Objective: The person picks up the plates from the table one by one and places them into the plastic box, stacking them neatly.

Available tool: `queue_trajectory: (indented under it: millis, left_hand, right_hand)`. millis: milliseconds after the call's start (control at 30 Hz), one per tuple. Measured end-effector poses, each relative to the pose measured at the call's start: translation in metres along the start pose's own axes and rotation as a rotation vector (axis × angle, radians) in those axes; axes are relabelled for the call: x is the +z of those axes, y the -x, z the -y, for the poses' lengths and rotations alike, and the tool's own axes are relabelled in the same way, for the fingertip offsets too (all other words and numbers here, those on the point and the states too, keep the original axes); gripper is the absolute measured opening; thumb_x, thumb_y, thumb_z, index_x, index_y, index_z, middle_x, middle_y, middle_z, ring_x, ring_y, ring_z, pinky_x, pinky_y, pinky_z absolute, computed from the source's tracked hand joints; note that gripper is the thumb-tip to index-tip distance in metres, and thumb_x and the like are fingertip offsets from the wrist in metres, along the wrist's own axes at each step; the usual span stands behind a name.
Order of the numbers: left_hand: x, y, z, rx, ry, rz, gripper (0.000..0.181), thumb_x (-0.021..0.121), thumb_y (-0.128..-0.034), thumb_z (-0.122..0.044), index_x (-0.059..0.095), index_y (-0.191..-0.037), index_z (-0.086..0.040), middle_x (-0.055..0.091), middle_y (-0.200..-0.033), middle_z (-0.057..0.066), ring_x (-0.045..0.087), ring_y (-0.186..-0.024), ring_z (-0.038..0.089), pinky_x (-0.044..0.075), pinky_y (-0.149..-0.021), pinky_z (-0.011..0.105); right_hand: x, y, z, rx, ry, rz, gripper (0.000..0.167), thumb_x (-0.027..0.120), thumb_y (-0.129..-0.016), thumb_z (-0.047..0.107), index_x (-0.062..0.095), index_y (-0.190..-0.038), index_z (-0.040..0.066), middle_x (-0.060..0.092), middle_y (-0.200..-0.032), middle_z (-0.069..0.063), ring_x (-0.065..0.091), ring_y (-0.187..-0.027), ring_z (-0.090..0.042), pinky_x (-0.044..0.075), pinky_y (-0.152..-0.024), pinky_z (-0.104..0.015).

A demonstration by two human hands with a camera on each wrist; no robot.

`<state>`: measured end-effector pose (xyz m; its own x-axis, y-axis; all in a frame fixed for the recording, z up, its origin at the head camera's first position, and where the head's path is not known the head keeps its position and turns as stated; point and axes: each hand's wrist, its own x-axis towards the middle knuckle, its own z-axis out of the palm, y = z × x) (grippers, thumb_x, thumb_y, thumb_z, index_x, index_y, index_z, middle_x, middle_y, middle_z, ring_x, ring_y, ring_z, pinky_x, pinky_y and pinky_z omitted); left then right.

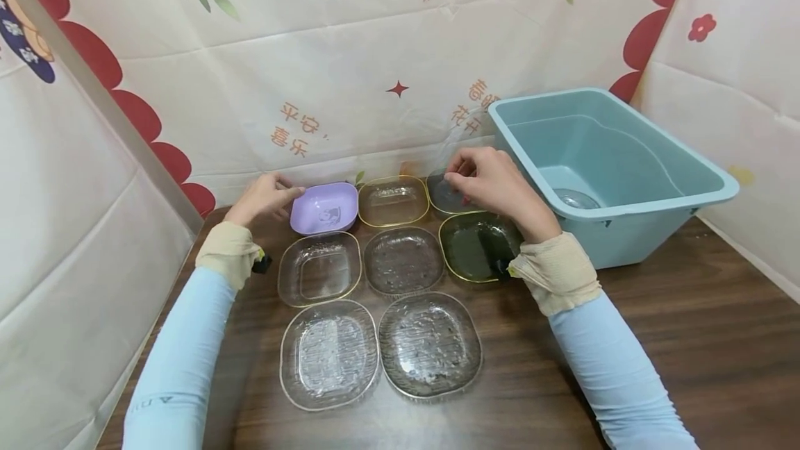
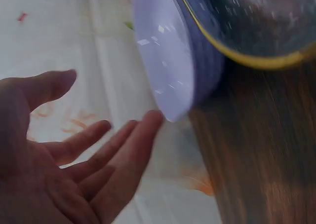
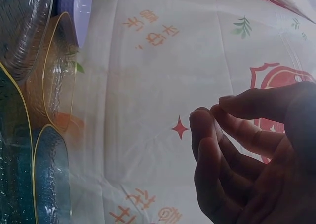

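Beside the left edge of a purple dish (image 1: 326, 212), my left hand (image 1: 265, 196) has its fingers extended. In the left wrist view its fingertips are close to the dish's corner; touching or apart, I cannot tell. Above a blue-grey dish (image 1: 442, 201) hovers my right hand (image 1: 496, 186), partly covering it. The thumb and fingertips of that hand (image 3: 242, 160) come loosely together with nothing visible between them. An amber gold-rimmed dish (image 1: 394, 217) sits between the purple and blue-grey ones, and a dark green dish (image 1: 469, 245) is under the right wrist.
Nearer on the wooden table (image 1: 500, 387) lie a clear gold-rimmed dish (image 1: 321, 262), a greyish clear dish (image 1: 403, 262) and two larger clear dishes, left (image 1: 331, 356) and right (image 1: 431, 346). A blue tub (image 1: 637, 210) with a round clear object (image 1: 576, 198) inside stands right. Printed cloth (image 1: 375, 40) hangs behind.
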<state>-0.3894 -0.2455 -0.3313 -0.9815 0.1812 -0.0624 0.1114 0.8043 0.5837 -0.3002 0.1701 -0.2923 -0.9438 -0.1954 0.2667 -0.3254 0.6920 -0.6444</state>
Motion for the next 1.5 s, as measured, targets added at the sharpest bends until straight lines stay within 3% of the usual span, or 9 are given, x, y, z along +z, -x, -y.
queue_trajectory:
  millis: [133,233,433,633,800,933,1267,1500]
  left_hand:
    - [-0.001,-0.014,0.007,-0.082,-0.054,0.085,0.051,0.063,-0.1002,-0.038,0.061,-0.118,0.01,0.066,-0.118,0.031,0.076,-0.071,0.032,0.066,-0.07,0.04]
    - [0.003,-0.022,0.014,-0.132,-0.018,0.162,0.044,0.066,-0.0997,-0.032,0.06,-0.111,0.011,0.065,-0.108,0.026,0.074,-0.067,0.026,0.067,-0.07,0.04]
    - [0.016,-0.033,0.021,-0.152,0.061,0.245,0.037,0.072,-0.0966,-0.016,0.063,-0.11,0.017,0.07,-0.087,0.02,0.072,-0.059,0.02,0.068,-0.066,0.038]
    - [0.029,-0.039,0.026,-0.198,0.192,0.23,0.031,0.07,-0.0949,-0.001,0.053,-0.111,0.018,0.065,-0.087,0.021,0.07,-0.062,0.018,0.068,-0.068,0.035]
    - [0.035,-0.042,0.03,-0.241,0.278,0.218,0.04,0.064,-0.093,0.01,0.044,-0.125,0.025,0.059,-0.096,0.023,0.068,-0.067,0.018,0.068,-0.07,0.036]
    - [0.036,-0.043,0.029,-0.229,0.259,0.202,0.042,0.062,-0.0933,0.01,0.044,-0.129,0.025,0.058,-0.097,0.024,0.069,-0.065,0.018,0.068,-0.07,0.036]
    - [0.026,-0.036,0.023,-0.19,0.258,0.218,0.024,0.053,-0.0932,0.011,0.045,-0.114,0.021,0.061,-0.084,0.021,0.067,-0.062,0.018,0.067,-0.063,0.036]
    - [0.017,-0.03,0.028,-0.16,0.27,0.189,0.035,0.047,-0.0944,0.011,0.04,-0.126,0.027,0.057,-0.095,0.027,0.066,-0.065,0.02,0.067,-0.064,0.036]
  right_hand:
    - [0.001,0.0,0.001,0.0,0.002,0.016,0.011,0.063,-0.097,0.019,0.072,-0.097,0.012,0.076,-0.085,-0.007,0.072,-0.063,-0.021,0.055,-0.06,-0.029]
    - [0.002,0.0,0.002,-0.005,-0.003,0.027,0.012,0.062,-0.097,0.019,0.072,-0.097,0.012,0.076,-0.084,-0.006,0.071,-0.062,-0.019,0.055,-0.06,-0.03]
    - [0.0,0.001,0.001,-0.006,-0.028,0.022,0.012,0.061,-0.098,0.016,0.072,-0.096,0.012,0.076,-0.081,-0.006,0.071,-0.061,-0.021,0.057,-0.057,-0.031]
    - [-0.002,0.0,0.0,-0.005,-0.033,0.024,0.012,0.062,-0.099,0.017,0.072,-0.096,0.011,0.076,-0.081,-0.007,0.07,-0.06,-0.02,0.057,-0.056,-0.031]
    - [-0.001,0.0,0.0,-0.005,-0.045,0.035,0.012,0.062,-0.1,0.017,0.072,-0.096,0.011,0.075,-0.08,-0.007,0.07,-0.061,-0.019,0.059,-0.058,-0.031]
    - [-0.001,0.0,-0.001,-0.008,-0.035,0.029,0.012,0.063,-0.1,0.018,0.072,-0.095,0.012,0.074,-0.079,-0.006,0.069,-0.06,-0.018,0.058,-0.058,-0.031]
    - [0.0,-0.002,0.0,0.0,-0.023,0.04,0.013,0.062,-0.099,0.019,0.072,-0.096,0.011,0.076,-0.083,-0.009,0.072,-0.061,-0.022,0.057,-0.057,-0.029]
    - [0.0,-0.001,0.0,0.01,-0.026,0.047,0.014,0.061,-0.1,0.02,0.072,-0.097,0.011,0.076,-0.084,-0.009,0.074,-0.064,-0.026,0.058,-0.058,-0.03]
